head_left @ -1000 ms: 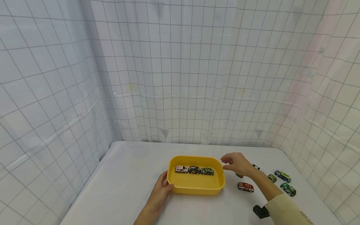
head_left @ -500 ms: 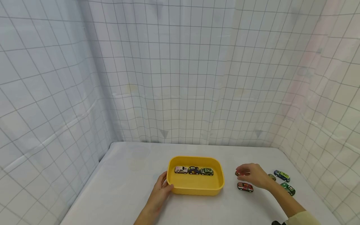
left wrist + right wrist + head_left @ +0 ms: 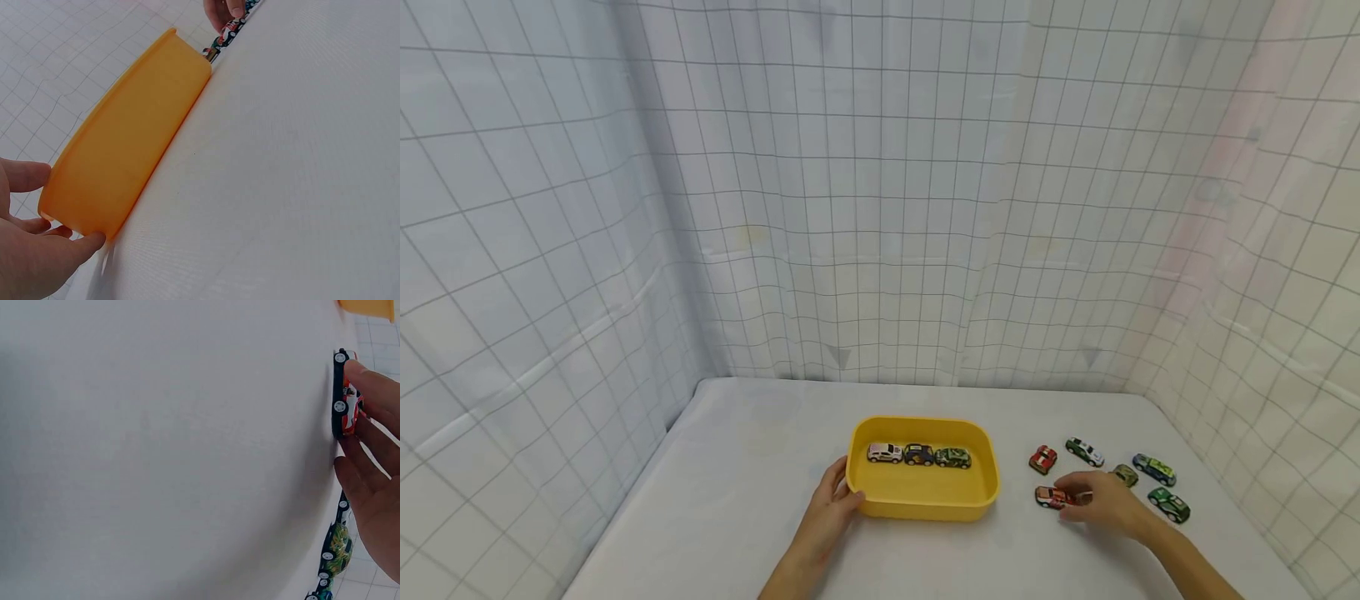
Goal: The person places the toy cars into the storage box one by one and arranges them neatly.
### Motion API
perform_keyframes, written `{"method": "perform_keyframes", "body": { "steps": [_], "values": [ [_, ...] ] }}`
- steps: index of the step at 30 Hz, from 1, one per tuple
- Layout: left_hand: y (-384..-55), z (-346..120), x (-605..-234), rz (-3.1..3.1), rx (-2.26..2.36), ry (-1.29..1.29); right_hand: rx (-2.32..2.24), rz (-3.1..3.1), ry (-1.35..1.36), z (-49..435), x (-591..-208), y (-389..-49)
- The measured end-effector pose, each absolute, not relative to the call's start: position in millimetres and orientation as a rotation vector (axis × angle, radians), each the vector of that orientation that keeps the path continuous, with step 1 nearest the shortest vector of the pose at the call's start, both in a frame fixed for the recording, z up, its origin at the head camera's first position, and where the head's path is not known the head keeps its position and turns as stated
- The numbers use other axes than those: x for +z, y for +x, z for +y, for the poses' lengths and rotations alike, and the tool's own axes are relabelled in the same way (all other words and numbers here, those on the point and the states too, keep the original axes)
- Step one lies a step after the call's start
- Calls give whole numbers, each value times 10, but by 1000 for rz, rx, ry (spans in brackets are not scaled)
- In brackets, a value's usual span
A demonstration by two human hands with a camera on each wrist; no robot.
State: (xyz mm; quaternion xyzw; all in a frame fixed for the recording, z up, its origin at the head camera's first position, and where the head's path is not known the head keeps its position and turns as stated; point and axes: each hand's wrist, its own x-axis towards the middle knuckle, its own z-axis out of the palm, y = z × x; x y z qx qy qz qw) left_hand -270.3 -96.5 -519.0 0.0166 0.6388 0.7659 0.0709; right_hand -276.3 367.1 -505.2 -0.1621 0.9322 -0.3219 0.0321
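Note:
My left hand (image 3: 826,515) holds the left end of a yellow plastic tray (image 3: 922,510), thumb on the near side and fingers round the far side. Inside, a white toy car (image 3: 884,452), a dark blue one (image 3: 918,454) and a green camouflage one (image 3: 953,457) stand in a row. To the right of the tray, my right hand (image 3: 1103,502) pinches a red-and-white toy car (image 3: 1051,497) on the white table. In the right wrist view a fingertip lies against the side of this red-and-white car (image 3: 345,394), its wheels facing the camera.
Around my right hand are a small red car (image 3: 1042,459), a white-and-green car (image 3: 1085,452), an olive camouflage car (image 3: 1125,476), a blue-and-yellow car (image 3: 1154,469) and a green car (image 3: 1168,505). A white gridded curtain (image 3: 895,250) encloses the table.
My right hand has moved from the tray's right rim, rightward and nearer, down to the red-and-white car. The small red and white-and-green cars now show fully. My left hand has stayed on the tray.

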Motion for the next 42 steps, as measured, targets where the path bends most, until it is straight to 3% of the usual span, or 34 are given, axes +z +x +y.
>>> {"method": "perform_keyframes", "body": {
  "steps": [22,42],
  "values": [
    [-2673,-945,-5171,1940,2305,90,-987,2977,-275,3612,-5112,-2781],
    [-2679,-948,-5173,1951,2287,70,-1087,3024,-574,3057,-4668,-3119]
  ]
}}
